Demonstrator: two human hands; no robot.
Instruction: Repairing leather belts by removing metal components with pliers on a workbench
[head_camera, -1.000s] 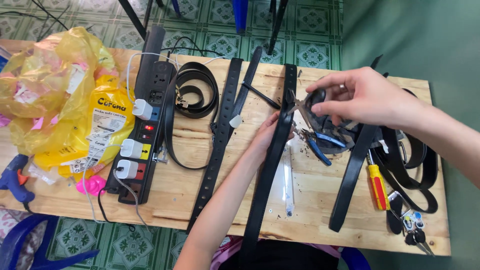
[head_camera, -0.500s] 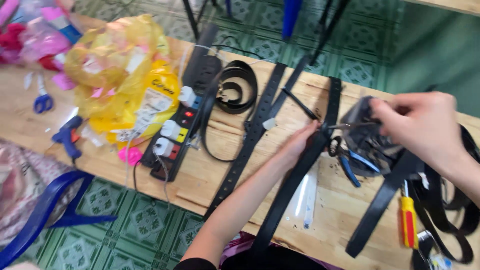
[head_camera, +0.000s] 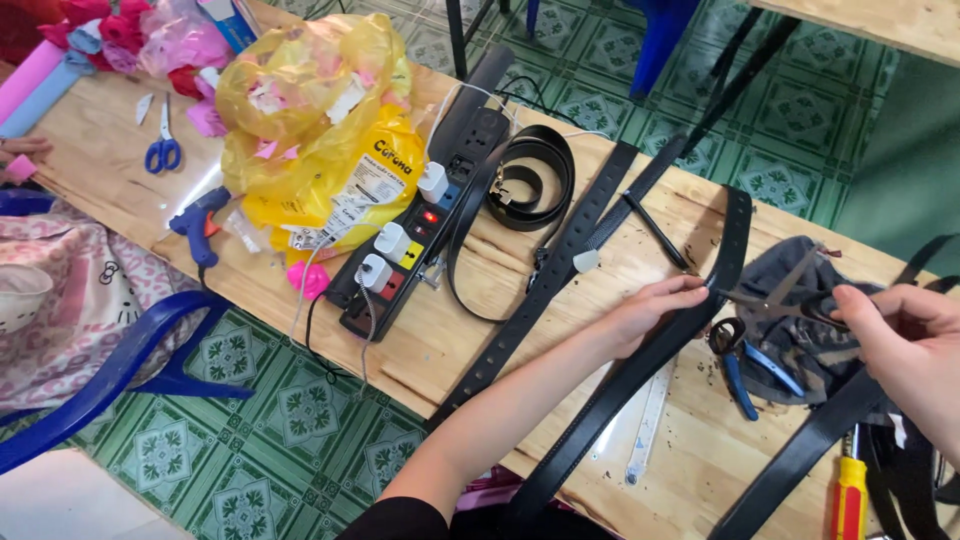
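Black leather belt (head_camera: 640, 370), laid diagonally on the wooden table (head_camera: 460, 330): now pinned by the left hand (head_camera: 650, 310), fingers pressed flat. Scissors (head_camera: 790, 300), newly raised at three o'clock, are pinched in the right hand (head_camera: 905, 345), tips brought against the belt edge; cutting appears imminent.

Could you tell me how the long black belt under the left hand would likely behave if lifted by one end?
The black belt would probably sag and trail: it is a long thin strap lying flat under the left hand. It looks light for its length, and its smooth sheen suggests it might slide on the wooden table.
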